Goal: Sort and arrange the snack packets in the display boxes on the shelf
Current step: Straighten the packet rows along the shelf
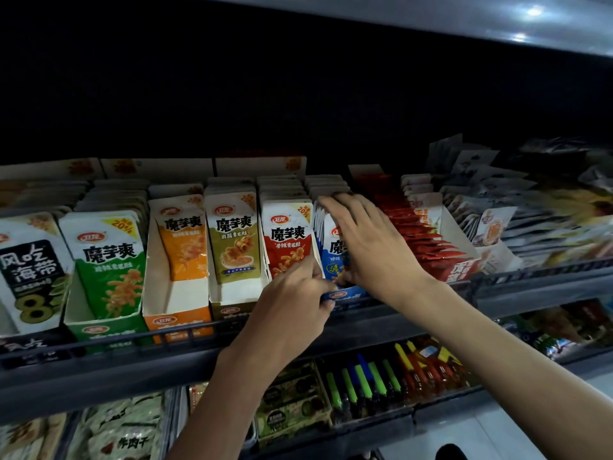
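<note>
At centre frame, on the middle shelf (517, 287), my right hand (368, 240) grasps the row of blue packets (331, 235), fingers hooked over their tops and thumb low against the front one. They stand upright in the blue display box (350, 293), just right of the red packets (288, 242). My left hand (292, 293) pinches the blue box's front lip.

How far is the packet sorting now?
Looks done: green packets, olive packets and red packets stand upright in their boxes. In hand: the left hand grips the blue box, the right hand holds the blue packets. Remaining: far-right packets lie jumbled.
</note>
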Demonstrator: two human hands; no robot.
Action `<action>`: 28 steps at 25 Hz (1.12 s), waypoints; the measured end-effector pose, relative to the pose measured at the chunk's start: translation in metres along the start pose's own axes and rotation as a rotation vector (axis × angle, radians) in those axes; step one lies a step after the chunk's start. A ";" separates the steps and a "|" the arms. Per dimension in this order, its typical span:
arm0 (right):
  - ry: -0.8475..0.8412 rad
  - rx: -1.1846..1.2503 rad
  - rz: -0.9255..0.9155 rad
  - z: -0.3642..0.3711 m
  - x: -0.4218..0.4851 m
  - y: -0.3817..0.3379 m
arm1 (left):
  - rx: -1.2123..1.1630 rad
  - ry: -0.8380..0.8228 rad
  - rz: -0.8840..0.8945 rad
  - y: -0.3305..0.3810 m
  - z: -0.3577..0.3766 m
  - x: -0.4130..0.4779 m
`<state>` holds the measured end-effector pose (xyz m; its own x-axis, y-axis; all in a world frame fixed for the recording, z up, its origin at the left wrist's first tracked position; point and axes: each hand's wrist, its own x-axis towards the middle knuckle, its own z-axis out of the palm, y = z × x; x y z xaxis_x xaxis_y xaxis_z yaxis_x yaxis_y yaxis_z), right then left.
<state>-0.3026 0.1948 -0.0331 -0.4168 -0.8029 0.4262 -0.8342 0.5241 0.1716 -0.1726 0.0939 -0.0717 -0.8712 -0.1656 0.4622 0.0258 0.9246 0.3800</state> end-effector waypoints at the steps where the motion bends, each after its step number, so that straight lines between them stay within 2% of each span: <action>1: -0.036 0.039 -0.010 -0.004 0.000 0.002 | 0.011 -0.002 0.001 0.000 0.000 0.000; 4: -0.109 0.121 0.002 -0.019 0.004 0.009 | 0.033 -0.001 0.003 0.001 0.000 0.001; 9: -0.195 0.077 -0.012 -0.024 0.023 0.011 | 0.012 -0.026 -0.017 0.001 0.000 0.001; 17: -0.107 0.092 -0.037 -0.024 0.017 0.008 | 0.001 -0.032 -0.002 0.001 -0.002 0.001; 19: -0.089 0.160 -0.036 -0.028 0.012 0.003 | -0.012 -0.037 0.004 0.001 -0.003 0.000; 22: -0.028 0.414 0.122 -0.028 0.008 -0.005 | -0.048 -0.031 0.010 -0.002 -0.005 0.000; 25: 0.041 0.390 0.276 -0.015 0.008 -0.013 | -0.084 -0.028 -0.009 -0.006 -0.006 0.001; 28: 0.102 0.319 0.332 -0.006 0.010 -0.020 | -0.117 -0.061 -0.049 -0.007 -0.007 0.001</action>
<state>-0.2877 0.1780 -0.0271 -0.6555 -0.5664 0.4995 -0.7377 0.6218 -0.2630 -0.1703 0.0845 -0.0687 -0.9008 -0.1854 0.3926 0.0364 0.8688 0.4938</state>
